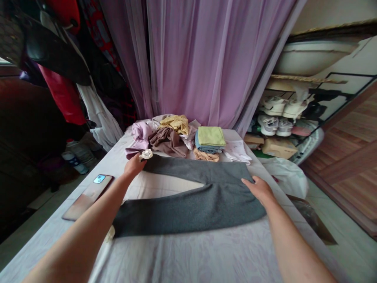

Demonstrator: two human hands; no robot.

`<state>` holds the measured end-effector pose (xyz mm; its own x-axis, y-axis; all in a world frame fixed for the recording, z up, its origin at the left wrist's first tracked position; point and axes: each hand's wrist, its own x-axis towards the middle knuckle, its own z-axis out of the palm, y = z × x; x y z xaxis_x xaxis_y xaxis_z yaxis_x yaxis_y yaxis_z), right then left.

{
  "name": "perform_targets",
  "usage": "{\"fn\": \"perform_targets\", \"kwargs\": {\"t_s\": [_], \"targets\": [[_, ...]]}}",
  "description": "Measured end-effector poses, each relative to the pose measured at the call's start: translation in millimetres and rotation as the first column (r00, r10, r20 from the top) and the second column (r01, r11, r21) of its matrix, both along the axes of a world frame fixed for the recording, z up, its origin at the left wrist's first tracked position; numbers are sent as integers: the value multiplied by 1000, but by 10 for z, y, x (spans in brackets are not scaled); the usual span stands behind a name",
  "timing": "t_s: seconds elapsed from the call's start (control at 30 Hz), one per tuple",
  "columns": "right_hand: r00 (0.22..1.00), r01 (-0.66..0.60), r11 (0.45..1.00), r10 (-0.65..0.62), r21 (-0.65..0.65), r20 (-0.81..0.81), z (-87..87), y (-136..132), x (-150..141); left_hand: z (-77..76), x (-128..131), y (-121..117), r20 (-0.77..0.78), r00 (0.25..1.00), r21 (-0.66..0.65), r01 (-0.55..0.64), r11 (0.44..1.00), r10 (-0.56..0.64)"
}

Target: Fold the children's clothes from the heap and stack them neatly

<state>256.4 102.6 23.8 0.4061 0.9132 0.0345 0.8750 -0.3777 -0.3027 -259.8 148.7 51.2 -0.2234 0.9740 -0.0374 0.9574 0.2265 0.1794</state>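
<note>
Grey trousers (188,200), folded lengthwise, flat across bed (188,255). Left hand (134,165): fingers open, resting on far trouser edge, no grip. Right hand (255,190): fingers open, flat on right end, no grip. Farther: folded towels (210,140), clothes pile (165,135). Left: phone (87,197).

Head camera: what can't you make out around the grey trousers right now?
Head view:
White object at the trousers' corner: partly hidden by them and the left forearm.
Left hand: fingers turned away, so any grip cannot be told.
Clothes pile: lower layers hidden by upper ones.
</note>
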Motion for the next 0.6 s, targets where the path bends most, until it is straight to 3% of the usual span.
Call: {"fn": "perform_targets", "kwargs": {"t_s": [0.1,0.2,0.4,0.5,0.6], "targets": [[998,67,998,-67,-2,23,39,-98,-35,99,100,61,135,988,171,-99,980,76],[989,139,990,-138,-22,51,53,-162,-87,162,147,188,177,978,209,-148,967,111],[981,169,979,-156,-110,119,-19,-158,-200,-68,144,274,92,994,68,-68,995,61],[985,155,977,-141,-146,100,10,-148,-183,-152,78,170,58,997,123,-50,991,43],[987,153,969,-142,-195,72,65,-179,-127,-125,-41,-6,30,999,156,14,988,-19]]}}
